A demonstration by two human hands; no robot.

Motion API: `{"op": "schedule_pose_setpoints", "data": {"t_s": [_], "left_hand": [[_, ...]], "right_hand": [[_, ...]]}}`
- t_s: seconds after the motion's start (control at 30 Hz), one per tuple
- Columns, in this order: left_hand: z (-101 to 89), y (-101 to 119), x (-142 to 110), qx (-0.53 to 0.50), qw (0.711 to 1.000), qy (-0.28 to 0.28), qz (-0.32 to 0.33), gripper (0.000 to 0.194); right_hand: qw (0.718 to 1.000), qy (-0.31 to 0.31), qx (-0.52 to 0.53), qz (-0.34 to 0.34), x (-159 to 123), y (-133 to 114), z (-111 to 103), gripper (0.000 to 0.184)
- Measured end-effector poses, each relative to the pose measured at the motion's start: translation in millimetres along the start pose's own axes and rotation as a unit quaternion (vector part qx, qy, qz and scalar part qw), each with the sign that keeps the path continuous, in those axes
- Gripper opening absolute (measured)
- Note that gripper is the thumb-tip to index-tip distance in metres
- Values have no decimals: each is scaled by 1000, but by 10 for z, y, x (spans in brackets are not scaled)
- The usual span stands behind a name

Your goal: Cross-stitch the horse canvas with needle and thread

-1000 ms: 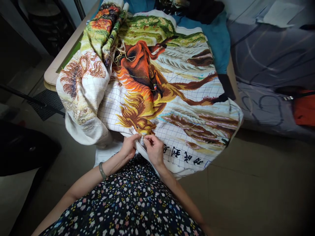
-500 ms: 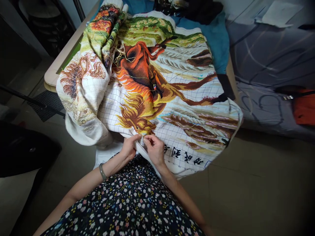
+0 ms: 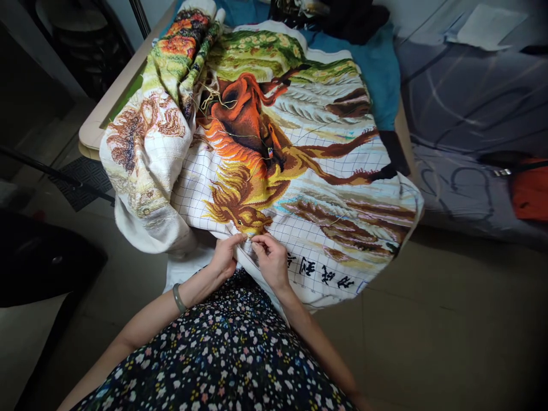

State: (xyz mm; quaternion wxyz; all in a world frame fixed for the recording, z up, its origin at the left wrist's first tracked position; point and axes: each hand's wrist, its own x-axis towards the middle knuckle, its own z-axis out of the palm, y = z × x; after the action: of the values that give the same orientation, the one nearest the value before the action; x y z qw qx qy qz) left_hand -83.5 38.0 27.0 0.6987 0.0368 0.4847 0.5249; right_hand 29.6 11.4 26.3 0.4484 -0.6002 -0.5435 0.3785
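Observation:
A large cross-stitch cloth point(image 3: 295, 228) with a blue grid drapes over the table toward my lap. Stitched on it is a horse point(image 3: 244, 200) with a yellow and orange mane, its head close to my fingers. My left hand point(image 3: 225, 254) is closed on the cloth's near edge, thumb on top. My right hand point(image 3: 272, 260) pinches at the fabric just beside the left thumb, by the horse's muzzle. Whatever lies between the right fingertips, perhaps a needle, is too small to make out. Loose yellowish threads point(image 3: 218, 100) lie across the upper part of the cloth.
The rolled part of the cloth point(image 3: 148, 148) hangs over the left side of the table point(image 3: 92, 130). A teal cloth point(image 3: 383, 74) lies beneath, with a dark bundle point(image 3: 355, 20) at the back. To the right are a grey patterned cover point(image 3: 458, 131) and an orange item point(image 3: 531, 191).
My right hand has shifted very slightly to the right, still pinching at the same spot. My left hand and the cloth stay almost in place.

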Motion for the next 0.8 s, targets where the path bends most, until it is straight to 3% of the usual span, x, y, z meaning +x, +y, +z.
{"op": "schedule_pose_setpoints", "data": {"t_s": [0.23,0.57,0.8], "left_hand": [[-2,-4,14,-2,1000,-2,12,51],[-25,7,6,-9,1000,-13,2,53],[-41,5,-4,-14,1000,-8,1,55]], "right_hand": [[1000,4,-4,7,25,-10,6,13],[996,7,51,70,62,-16,28,15],[999,-16,17,40,92,-70,-26,13]]}}
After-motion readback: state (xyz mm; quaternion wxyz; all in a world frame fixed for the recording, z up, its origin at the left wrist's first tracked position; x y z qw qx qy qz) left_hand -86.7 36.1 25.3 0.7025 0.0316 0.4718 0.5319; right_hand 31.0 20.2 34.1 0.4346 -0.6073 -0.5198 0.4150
